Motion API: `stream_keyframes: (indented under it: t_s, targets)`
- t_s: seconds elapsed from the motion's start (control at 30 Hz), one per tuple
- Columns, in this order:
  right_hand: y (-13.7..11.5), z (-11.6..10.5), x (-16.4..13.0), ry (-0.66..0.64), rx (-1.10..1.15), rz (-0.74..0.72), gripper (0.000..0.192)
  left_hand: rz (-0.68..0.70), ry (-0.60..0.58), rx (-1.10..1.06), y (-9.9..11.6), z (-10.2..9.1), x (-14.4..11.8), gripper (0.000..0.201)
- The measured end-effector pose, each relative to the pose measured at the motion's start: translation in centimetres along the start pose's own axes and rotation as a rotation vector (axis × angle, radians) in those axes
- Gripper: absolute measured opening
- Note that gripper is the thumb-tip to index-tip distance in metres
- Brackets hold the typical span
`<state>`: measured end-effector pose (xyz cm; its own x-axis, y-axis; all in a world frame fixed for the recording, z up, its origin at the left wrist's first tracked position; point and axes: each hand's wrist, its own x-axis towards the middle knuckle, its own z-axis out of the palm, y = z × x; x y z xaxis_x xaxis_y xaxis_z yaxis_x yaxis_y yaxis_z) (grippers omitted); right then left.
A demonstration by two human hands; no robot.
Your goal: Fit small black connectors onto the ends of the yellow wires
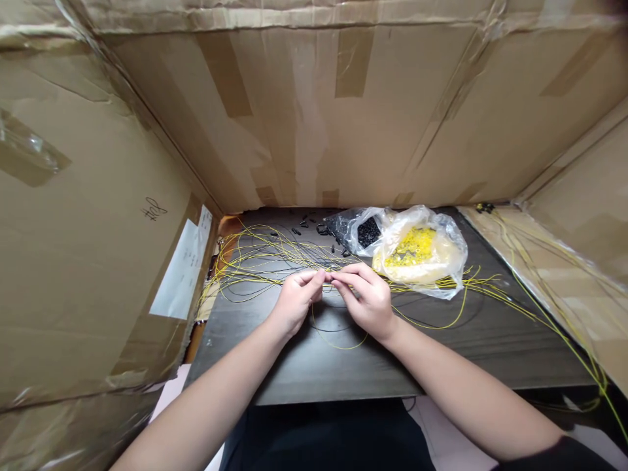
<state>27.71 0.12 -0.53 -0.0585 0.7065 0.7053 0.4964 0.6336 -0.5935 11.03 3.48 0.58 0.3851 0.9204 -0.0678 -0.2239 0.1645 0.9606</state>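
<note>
At the bottom of the frame, closest to the camera, two bare forearms rise from the lower corners toward the middle, above a dark lap. They lead to the left hand [294,302] and the right hand [367,297], which meet a little below the centre of the picture, over the dark table [441,366]. The fingertips of both hands are pressed together at one point, and each hand is pinching something very small there; it is too small to tell exactly what it is. A thin yellow cord [343,345] hangs from this point and makes a loop on the table just below the hands.

Behind the hands, in the middle of the frame, many yellow and black cords [255,261] lie spread in wide curves across the table, and some run to the right edge of the frame. To the upper right of the hands lies a clear plastic bag [441,258] with yellow pieces inside, touching the cords. Just beside it to the left is a smaller bag [360,229] with black pieces. A few loose black pieces [297,230] lie on the table near the back.

Cardboard walls [314,118] with brown tape stand around the table on the left, back and right. On the left wall there is a white label [184,268].
</note>
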Motion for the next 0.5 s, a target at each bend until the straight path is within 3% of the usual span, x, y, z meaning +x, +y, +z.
stream_keyframes:
  t_s: [0.2, 0.37, 0.5]
  targets:
    - [-0.37, 0.06, 0.13, 0.083, 0.181, 0.174, 0.013, 0.027, 0.011, 0.055, 0.47, 0.2, -0.71, 0.034]
    - [0.12, 0.54, 0.19, 0.088, 0.604, 0.517, 0.015, 0.066, 0.086, 0.111, 0.51, -0.17, -0.5, 0.029]
    - [0.31, 0.28, 0.59, 0.026, 0.907, 0.674, 0.019, 0.089, 0.141, 0.111, 0.75, -0.58, -0.38, 0.029]
